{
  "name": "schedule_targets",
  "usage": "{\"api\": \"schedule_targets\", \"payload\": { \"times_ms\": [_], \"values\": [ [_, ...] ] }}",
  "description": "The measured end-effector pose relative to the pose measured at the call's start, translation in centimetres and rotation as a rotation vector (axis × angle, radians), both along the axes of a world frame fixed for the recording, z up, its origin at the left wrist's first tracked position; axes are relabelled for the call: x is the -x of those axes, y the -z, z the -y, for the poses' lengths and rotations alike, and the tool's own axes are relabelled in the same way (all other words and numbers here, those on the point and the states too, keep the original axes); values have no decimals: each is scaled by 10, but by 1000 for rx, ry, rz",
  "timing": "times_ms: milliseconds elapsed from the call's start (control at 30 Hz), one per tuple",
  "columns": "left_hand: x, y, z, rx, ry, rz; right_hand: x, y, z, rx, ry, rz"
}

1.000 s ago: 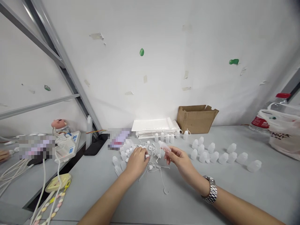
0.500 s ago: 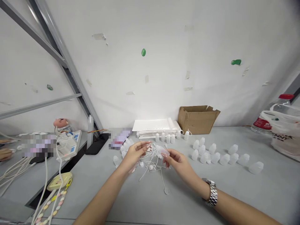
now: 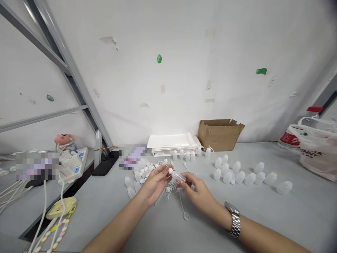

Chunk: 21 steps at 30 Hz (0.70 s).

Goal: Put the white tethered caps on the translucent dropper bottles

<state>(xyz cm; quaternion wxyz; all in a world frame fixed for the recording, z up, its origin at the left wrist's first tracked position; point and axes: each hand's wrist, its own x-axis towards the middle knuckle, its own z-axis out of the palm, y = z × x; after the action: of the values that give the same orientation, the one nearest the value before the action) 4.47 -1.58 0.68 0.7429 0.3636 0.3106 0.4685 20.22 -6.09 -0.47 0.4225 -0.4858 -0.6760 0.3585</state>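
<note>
My right hand point(image 3: 196, 186) is closed round the base of a small translucent squeeze bottle point(image 3: 178, 176), which is tilted with its neck toward the left. At that neck sits a white cap point(image 3: 171, 171), pinched by the fingertips of my left hand point(image 3: 158, 181). Beneath and behind my hands lies a tangle of white caps with cord-like straps point(image 3: 168, 189). One strap with a ring end point(image 3: 186, 216) trails toward me. More caps point(image 3: 144, 172) are heaped behind my left hand, beside several loose bottles point(image 3: 128, 182).
Several uncapped bottles point(image 3: 239, 177) stand at the right. Capped bottles point(image 3: 187, 156) line up before a stack of white envelopes point(image 3: 171, 144) and a cardboard box point(image 3: 219, 135). A plastic bag point(image 3: 318, 151) is far right; a black phone point(image 3: 106, 164) and cables are left.
My hands have come together. The bottle in my right hand now meets the white cap at my left fingertips. The view has shifted slightly.
</note>
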Motion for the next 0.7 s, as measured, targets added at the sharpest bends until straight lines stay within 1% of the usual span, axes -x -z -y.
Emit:
{"api": "schedule_targets", "payload": {
  "times_ms": [133, 200, 267, 300, 367, 500, 600, 633, 700],
  "values": [
    [-1, 2, 2, -83, -51, -113, -1, 4, 2, -96, 59, 99],
    [-1, 4, 2, -129, -84, -137, -1, 5, 4, -150, 79, 119],
    [-1, 6, 2, -139, -99, -135, 0, 4, 4, -142, 82, 89],
    [0, 7, 1, -133, -97, -130, 0, 3, 4, -106, 70, 48],
    [0, 7, 1, -131, -83, -116, 1, -1, 1, 13, 10, -82],
    [1, 4, 1, -183, -61, -99, -1, -9, -5, 279, -193, -362],
    [1, -1, 2, -218, -58, -89, -4, -10, -7, 446, -357, -526],
    [1, -2, 3, -222, -57, -89, -4, -10, -7, 486, -387, -573],
    [1, -2, 3, -213, -60, -92, -5, -10, -7, 520, -390, -615]
  ]
}}
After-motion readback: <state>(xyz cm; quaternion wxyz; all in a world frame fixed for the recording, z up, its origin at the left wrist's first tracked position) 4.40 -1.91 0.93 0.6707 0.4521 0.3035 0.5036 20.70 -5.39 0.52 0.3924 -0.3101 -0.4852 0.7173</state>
